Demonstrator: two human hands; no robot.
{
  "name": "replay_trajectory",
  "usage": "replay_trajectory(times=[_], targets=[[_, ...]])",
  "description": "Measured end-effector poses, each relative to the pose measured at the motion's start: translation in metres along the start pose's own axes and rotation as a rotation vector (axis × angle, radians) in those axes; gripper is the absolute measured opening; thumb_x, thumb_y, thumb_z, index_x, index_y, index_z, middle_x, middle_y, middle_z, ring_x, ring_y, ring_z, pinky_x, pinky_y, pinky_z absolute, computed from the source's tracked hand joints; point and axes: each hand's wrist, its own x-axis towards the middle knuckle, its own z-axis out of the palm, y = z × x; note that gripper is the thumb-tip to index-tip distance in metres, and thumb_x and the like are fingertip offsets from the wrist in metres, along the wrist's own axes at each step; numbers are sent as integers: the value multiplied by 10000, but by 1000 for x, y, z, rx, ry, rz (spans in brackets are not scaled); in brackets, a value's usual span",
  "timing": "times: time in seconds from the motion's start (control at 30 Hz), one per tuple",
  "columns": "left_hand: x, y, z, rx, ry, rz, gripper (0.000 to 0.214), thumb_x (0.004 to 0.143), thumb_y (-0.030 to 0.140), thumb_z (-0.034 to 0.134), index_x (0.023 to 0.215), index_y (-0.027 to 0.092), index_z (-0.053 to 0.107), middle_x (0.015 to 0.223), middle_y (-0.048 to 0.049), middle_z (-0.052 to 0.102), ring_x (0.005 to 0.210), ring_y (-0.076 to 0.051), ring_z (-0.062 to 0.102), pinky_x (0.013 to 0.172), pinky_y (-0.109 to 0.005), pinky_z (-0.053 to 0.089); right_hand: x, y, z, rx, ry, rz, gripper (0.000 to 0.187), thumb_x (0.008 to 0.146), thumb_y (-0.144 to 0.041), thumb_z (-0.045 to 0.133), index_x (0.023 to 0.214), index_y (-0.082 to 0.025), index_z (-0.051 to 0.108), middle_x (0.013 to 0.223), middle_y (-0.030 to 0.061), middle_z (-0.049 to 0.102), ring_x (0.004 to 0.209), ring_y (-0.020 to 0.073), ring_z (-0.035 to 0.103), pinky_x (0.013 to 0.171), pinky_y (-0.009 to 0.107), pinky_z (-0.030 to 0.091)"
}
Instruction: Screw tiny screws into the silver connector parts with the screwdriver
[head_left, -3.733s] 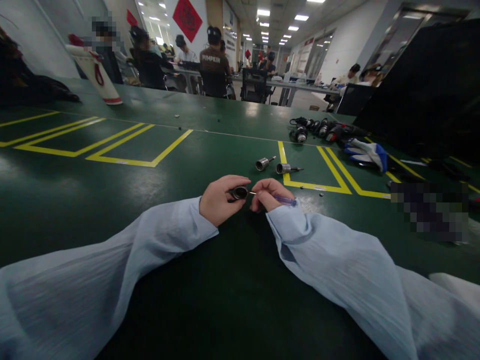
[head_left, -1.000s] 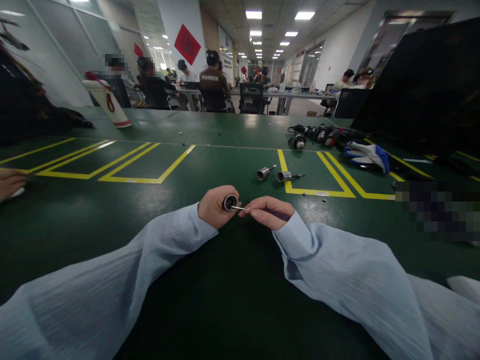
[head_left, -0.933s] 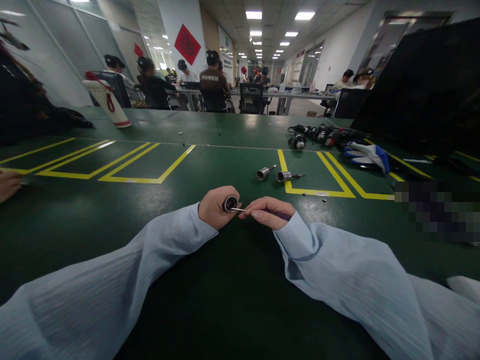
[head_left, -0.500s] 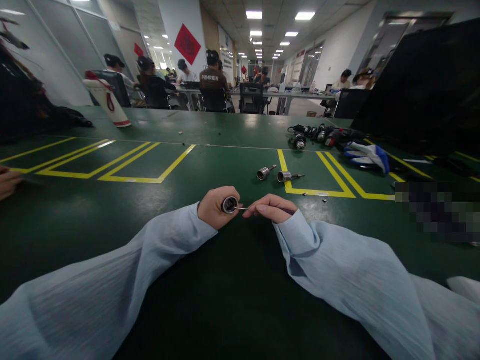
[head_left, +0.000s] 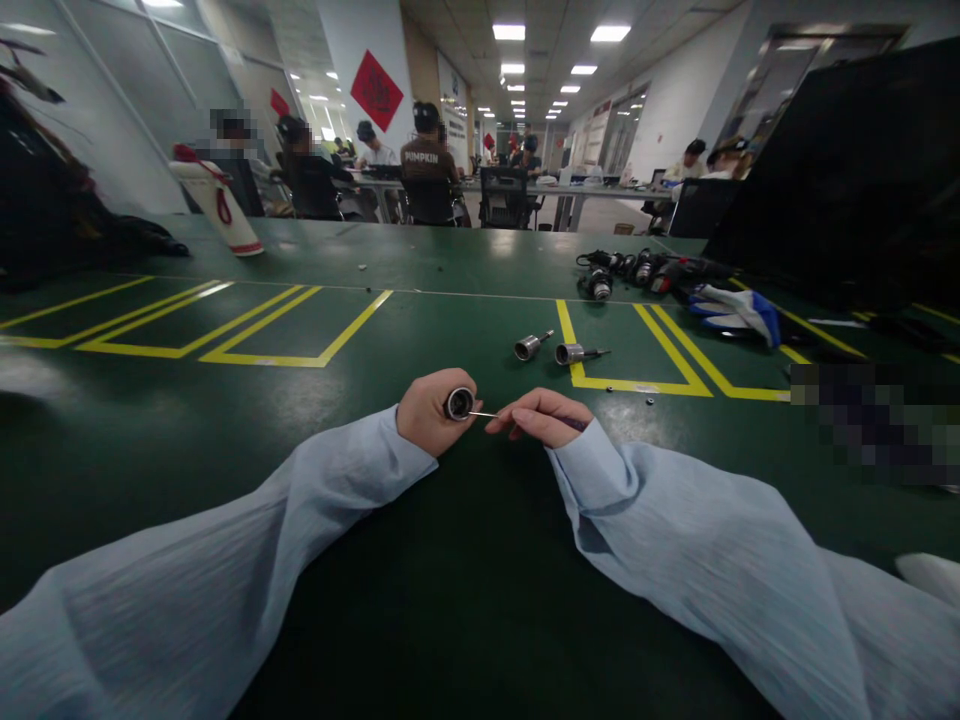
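My left hand is wrapped round a round metal part, its hollow, cup-like end facing me. The rest of that part is hidden by my fingers. My right hand grips a slim screwdriver with a thin bright shaft; a bit of its dark handle shows by the palm. The shaft reaches left to the rim side of the metal part, though I cannot make out exactly where its tip sits. Beyond my hands lie two similar metal cups with shafts, one to the left and another to the right.
Small dark bits, one a nut-like piece, lie on the green table. Farther right are black cabled devices and blue-white gloves. A white cup stands at back left. Yellow tape marks the surface. People sit beyond.
Both my hands stay nearly still, with slightly more of the screwdriver shaft showing between them. Another person's hand at the left edge has gone out of view.
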Motion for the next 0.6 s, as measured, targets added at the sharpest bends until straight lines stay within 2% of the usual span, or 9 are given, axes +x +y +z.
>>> replay_trajectory(times=[0.33, 0.6], targets=[[2, 7, -3, -161, -69, 22, 174, 688, 224, 552, 573, 149, 444, 524, 28, 431, 485, -76, 388, 455, -196, 317, -1, 5, 3, 161, -21, 31, 170, 739, -337, 583, 768, -179, 639, 805, 49, 690, 791, 170, 602, 625, 285, 457], [-1, -1, 0, 40, -4, 44, 136, 682, 160, 544, 587, 151, 448, 544, 32, 433, 495, -74, 404, 464, -190, 316, 1, 5, 1, 130, 13, 30, 154, 735, -327, 586, 748, -182, 636, 793, 44, 690, 739, 156, 604, 608, 281, 463]])
